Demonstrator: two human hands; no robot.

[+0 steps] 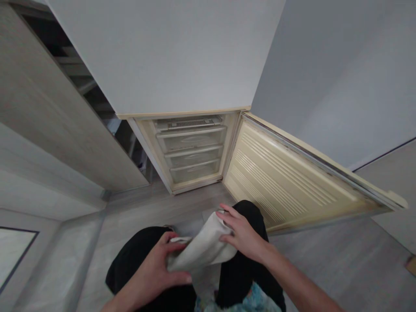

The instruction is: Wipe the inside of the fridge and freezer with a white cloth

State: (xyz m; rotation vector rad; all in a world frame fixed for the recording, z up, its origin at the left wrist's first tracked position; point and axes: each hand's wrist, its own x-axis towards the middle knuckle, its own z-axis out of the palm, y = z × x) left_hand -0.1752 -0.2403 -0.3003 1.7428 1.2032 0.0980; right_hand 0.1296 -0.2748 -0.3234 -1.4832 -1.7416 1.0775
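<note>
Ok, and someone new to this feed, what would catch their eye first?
Probably the ribbed cream-coloured freezer door, swung wide open at the right of the picture. Left of it, low in the white cabinet, sit translucent plastic drawers, stacked one above another. Then, at bottom centre, a crumpled off-white cloth held between the left hand and right hand, above black-clad legs.

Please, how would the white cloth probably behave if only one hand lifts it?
The white cloth would likely hang floppy, since it bends and creases between the left hand and right hand. It may be light, as its edges look thin.
</note>
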